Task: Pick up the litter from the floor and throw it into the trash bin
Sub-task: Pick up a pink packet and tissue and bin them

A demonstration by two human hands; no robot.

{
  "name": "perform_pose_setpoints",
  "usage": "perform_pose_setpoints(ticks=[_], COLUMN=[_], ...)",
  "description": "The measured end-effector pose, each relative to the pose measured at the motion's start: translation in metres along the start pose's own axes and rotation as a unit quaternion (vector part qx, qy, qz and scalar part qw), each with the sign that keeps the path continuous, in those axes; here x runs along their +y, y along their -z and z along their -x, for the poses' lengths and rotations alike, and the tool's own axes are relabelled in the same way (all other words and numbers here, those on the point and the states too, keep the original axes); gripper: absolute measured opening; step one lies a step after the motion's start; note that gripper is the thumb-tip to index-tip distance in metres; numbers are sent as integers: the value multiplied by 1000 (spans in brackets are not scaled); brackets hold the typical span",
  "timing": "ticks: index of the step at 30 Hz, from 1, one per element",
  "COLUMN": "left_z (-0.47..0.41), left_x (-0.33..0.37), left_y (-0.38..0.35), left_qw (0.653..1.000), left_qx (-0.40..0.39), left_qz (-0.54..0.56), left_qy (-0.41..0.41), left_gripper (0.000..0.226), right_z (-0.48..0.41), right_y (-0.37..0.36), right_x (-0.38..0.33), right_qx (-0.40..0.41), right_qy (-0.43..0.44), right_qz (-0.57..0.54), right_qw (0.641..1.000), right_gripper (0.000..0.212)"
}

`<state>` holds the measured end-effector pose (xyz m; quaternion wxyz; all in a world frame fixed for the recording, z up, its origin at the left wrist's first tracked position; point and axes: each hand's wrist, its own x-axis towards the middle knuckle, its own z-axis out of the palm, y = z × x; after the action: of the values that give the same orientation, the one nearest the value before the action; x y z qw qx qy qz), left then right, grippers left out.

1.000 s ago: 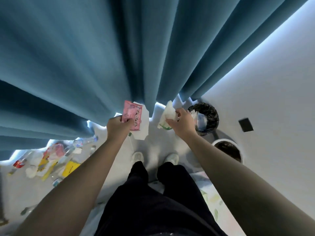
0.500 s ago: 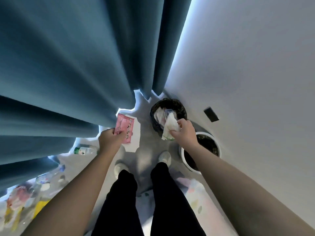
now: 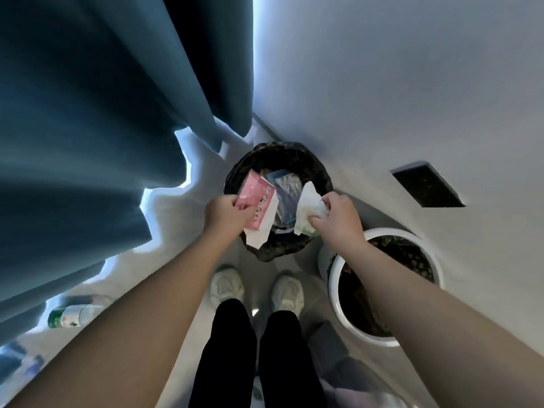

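The trash bin (image 3: pixel 235 172) lined with a black bag stands on the floor in the corner, just ahead of my feet. It holds a blue-and-clear wrapper (image 3: pixel 285 189). My left hand (image 3: pixel 226 213) grips a pink packet (image 3: pixel 255 198) together with a white paper sheet, held over the bin's left half. My right hand (image 3: pixel 338 216) is closed on a crumpled white wrapper with green print (image 3: pixel 309 207), over the bin's right rim.
A white pot filled with dark soil (image 3: pixel 382 287) stands right of the bin, under my right forearm. Blue curtains (image 3: pixel 103 128) hang at the left, a white wall with a dark socket (image 3: pixel 426 188) at the right. A green-capped bottle (image 3: pixel 70 315) lies on the floor at lower left.
The view has swung right, bringing the bin to the centre. Both hands have moved from beside the bin to above its opening, still holding their litter.
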<state>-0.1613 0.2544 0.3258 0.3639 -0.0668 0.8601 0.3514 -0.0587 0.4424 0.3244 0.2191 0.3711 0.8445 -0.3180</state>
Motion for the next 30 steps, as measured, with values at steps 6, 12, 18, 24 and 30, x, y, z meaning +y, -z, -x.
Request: perform_pose_setpoints(ticks=[6, 12, 18, 24, 30], left_z=[-85, -82, -85, -85, -91], left_x=[-14, -39, -71, -86, -92], left_y=[-67, -50, -23, -21, -21], left_qw=[977, 883, 854, 865, 861], left_qx=[-58, -11, -52, -55, -64], left_qz=[-190, -402, -443, -399, -395], left_qy=[-74, -243, -268, -298, -314], left_gripper=[16, 76, 84, 87, 92], right_z=[-61, -68, -95, -96, -114], right_y=[-43, -56, -87, -128, -146], right_x=[32, 24, 6, 7, 22], right_qx=[-3, -27, -75, -112, -221], right_qy=[23, 24, -16, 24, 20], right_qz=[10, 23, 42, 81, 168], right_qw=[1000, 999, 996, 990, 961], right_gripper=[35, 37, 62, 88, 83])
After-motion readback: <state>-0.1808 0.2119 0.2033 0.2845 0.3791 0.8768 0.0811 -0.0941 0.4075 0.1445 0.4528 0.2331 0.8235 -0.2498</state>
